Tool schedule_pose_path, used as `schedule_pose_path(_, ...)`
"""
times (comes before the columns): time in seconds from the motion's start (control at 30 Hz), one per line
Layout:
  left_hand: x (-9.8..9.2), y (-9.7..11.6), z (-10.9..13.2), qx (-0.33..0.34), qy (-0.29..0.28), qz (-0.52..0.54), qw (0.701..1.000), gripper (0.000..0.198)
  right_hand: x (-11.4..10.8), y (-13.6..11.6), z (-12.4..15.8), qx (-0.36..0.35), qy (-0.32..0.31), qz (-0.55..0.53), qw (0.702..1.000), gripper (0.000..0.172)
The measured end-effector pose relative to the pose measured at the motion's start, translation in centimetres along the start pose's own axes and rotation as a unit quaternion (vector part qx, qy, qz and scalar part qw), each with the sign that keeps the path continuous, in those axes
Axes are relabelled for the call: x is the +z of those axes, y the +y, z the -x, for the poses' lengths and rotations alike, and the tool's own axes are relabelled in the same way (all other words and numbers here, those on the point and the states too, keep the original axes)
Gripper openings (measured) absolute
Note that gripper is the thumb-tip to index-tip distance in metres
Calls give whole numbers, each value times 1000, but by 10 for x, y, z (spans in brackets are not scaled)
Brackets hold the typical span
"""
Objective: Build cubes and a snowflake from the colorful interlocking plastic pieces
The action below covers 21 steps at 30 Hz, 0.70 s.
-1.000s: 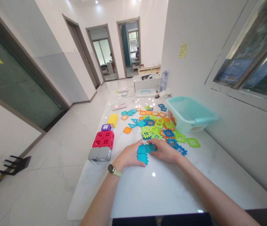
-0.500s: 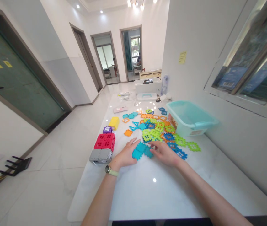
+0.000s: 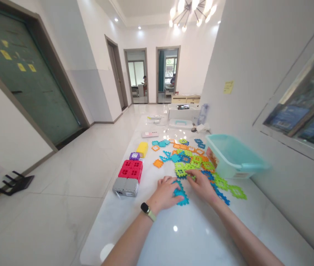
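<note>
My left hand [image 3: 165, 194] is closed around the left side of a turquoise notched building tile [image 3: 183, 199] on the white table, thumb near its lower part and fingers at its upper edge. To the right, my right hand [image 3: 201, 186] reaches to the near edge of the tile pile. Its fingers are slightly apart and touch or hover over a lime-green window tile [image 3: 180, 170]; a firm grip on it is not visible. Dark blue tiles [image 3: 220, 194] lie partly behind the right hand. A loose orange tile [image 3: 158, 163] lies beyond my left hand.
Joined blocks stand along the left table edge: grey [image 3: 126, 187], red [image 3: 130, 170], purple [image 3: 134, 156] and yellow [image 3: 142, 149]. A turquoise bin [image 3: 228, 153] is at the right by the wall. Farther back are a pink case [image 3: 149, 135], a lidded box [image 3: 180, 123] and a bottle [image 3: 202, 114].
The camera view has tilted up and shifted left. My right hand has left the turquoise tiles and moved to the pile's edge. My left hand stays at the turquoise tile.
</note>
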State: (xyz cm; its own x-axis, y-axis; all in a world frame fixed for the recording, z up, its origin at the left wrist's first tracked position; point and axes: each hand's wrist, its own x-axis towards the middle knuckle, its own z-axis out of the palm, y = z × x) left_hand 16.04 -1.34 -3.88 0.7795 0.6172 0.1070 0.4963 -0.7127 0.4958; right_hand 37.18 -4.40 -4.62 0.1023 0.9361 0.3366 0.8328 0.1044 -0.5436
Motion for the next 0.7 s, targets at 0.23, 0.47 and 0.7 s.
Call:
schedule_pose_path(0.23, -3, -1, 4, -2, -1, -13, 1000, 48, 41, -9, -91, 26, -31, 111, 993, 45)
schedule_pose_path(0.47, -2, -5, 5, -28, 6, 1, 1000, 82, 59, -11, -119, 57, -41, 138, 988, 37)
schedule_pose_path(0.7, -6, -15, 4, -45, -29, 33, 998, 86, 23, -5, -104, 5, -1, 19, 1000, 31)
